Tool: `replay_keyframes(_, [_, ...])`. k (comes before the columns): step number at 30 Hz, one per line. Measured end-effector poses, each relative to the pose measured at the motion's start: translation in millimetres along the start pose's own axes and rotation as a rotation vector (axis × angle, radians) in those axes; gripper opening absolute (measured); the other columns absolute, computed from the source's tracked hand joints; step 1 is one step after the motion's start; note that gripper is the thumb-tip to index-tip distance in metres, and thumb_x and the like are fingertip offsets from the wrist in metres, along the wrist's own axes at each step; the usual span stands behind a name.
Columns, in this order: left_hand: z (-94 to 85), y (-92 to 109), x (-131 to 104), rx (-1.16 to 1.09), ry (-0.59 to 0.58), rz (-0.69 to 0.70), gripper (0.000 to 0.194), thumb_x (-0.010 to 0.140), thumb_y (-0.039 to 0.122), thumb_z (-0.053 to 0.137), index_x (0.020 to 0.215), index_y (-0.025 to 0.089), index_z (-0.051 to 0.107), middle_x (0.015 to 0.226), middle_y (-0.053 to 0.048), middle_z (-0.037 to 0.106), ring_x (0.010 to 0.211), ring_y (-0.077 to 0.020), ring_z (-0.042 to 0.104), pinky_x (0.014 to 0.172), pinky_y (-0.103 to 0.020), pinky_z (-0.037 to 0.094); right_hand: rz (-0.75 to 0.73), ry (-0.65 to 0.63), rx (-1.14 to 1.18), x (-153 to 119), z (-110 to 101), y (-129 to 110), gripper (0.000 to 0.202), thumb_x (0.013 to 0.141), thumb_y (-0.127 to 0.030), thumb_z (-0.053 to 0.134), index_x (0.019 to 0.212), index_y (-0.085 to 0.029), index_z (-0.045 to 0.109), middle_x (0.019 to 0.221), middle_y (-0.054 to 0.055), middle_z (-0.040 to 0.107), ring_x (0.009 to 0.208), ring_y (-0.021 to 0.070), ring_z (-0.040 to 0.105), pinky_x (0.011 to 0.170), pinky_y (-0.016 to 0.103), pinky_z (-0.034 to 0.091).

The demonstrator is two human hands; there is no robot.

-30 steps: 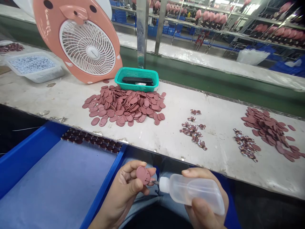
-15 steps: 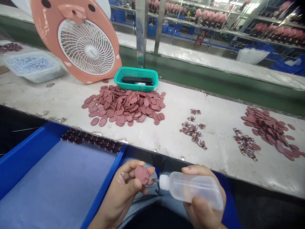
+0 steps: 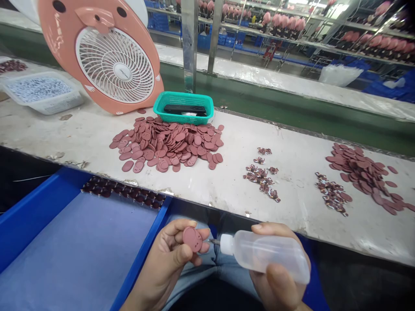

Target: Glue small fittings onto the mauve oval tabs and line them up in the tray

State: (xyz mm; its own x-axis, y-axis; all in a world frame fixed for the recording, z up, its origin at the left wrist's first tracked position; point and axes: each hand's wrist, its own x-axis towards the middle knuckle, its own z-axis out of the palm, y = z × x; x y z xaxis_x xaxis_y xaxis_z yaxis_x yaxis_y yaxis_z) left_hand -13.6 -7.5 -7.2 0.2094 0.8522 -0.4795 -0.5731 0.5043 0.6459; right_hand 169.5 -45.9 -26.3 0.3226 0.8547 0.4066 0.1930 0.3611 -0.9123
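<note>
Here, pinching a disc in the left hand, clasping a bottle in the right hand; best squeezed lightly.

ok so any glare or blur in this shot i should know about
head view: glare streaks the far ledge and a shine marks the fan; head view: shelves behind look soft, top right corner falls dark, small marks on the disc still readable

At 6 o'clock, I observe a bottle of translucent, smooth plastic. At 11 o'clock: fan housing, glossy plastic. At 12 o'clock: basket, perforated plastic. Discs: matt. Post: shiny metal.
</note>
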Motion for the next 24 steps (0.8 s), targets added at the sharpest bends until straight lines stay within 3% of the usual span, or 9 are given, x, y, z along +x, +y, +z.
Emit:
replay_keyframes(6, [1.1,0,0,0.006,0.009,0.016,0.039,0.050,0.035,0.097,0.082,0.024,0.078,0.080,-0.005,0.082,0.063,-0.0152,0.074,0.052,-0.016,0.053,0.017,0.064,0.054,7,5,-3,0.034,0.089,-0.050,0.065,0.108,-0.022,0.066,0.088,0.006,0.067,0.061,0.0174,0.061,0.049,0.028,0.049])
replay_keyframes(11, [4.8,1,-1,0.010,0.020,0.013,0.039,0.048,0.036,0.098,0.080,0.024,0.079,0.078,-0.005,0.082,0.062,-0.0147,0.073,0.052,-0.016,0.053,0.074,-0.001,0.111,11,7,-11,0.028,0.088,-0.047,0.067,0.105,-0.025,0.068,0.071,0.000,0.063,0.043,0.0105,0.048,0.038,0.023,0.037])
replay_keyframes(15, [7.1,2,-2,0.006,0.047,0.007,0.040,0.046,0.035,0.099,0.079,0.024,0.079,0.077,-0.006,0.082,0.060,-0.0143,0.072,0.050,-0.015,0.053,0.139,0.020,0.129,13,9,-14,0.027,0.083,-0.047,0.072,0.099,-0.025,0.071,0.067,-0.001,0.063,0.041,0.0078,0.043,0.039,0.021,0.036])
replay_keyframes(18, [5.9,1,0,0.012,0.092,0.031,0.043,0.044,0.036,0.099,0.079,0.023,0.079,0.077,-0.007,0.081,0.060,-0.0152,0.072,0.048,-0.015,0.052,0.278,0.053,0.343,19,11,-11,0.036,0.079,-0.053,0.074,0.099,-0.024,0.071,0.058,-0.002,0.059,0.040,0.0076,0.042,0.039,0.019,0.035])
replay_keyframes(21, [1.3,4,2,0.027,0.179,0.077,0.046,0.042,0.037,0.099,0.082,0.024,0.079,0.078,-0.006,0.082,0.061,-0.0159,0.074,0.048,-0.014,0.054,0.536,0.022,0.722,34,16,-7,0.053,0.081,-0.072,0.061,0.096,-0.022,0.069,0.044,-0.005,0.051,0.032,0.0073,0.039,0.033,0.016,0.032])
replay_keyframes(23, [-3.6,8,4,0.037,0.224,0.108,0.048,0.040,0.035,0.100,0.082,0.025,0.079,0.078,-0.004,0.082,0.060,-0.0156,0.074,0.049,-0.013,0.055,0.710,-0.044,0.885,46,21,-6,0.052,0.082,-0.071,0.058,0.096,-0.021,0.067,0.049,-0.002,0.059,0.034,0.0093,0.047,0.033,0.016,0.036])
replay_keyframes(24, [-6.7,10,6,0.041,0.232,0.120,0.049,0.038,0.034,0.100,0.081,0.025,0.078,0.078,-0.003,0.082,0.059,-0.0154,0.074,0.049,-0.013,0.055,0.765,-0.090,0.927,52,24,-5,0.045,0.080,-0.063,0.063,0.098,-0.022,0.065,0.056,-0.001,0.065,0.039,0.0106,0.054,0.037,0.017,0.043])
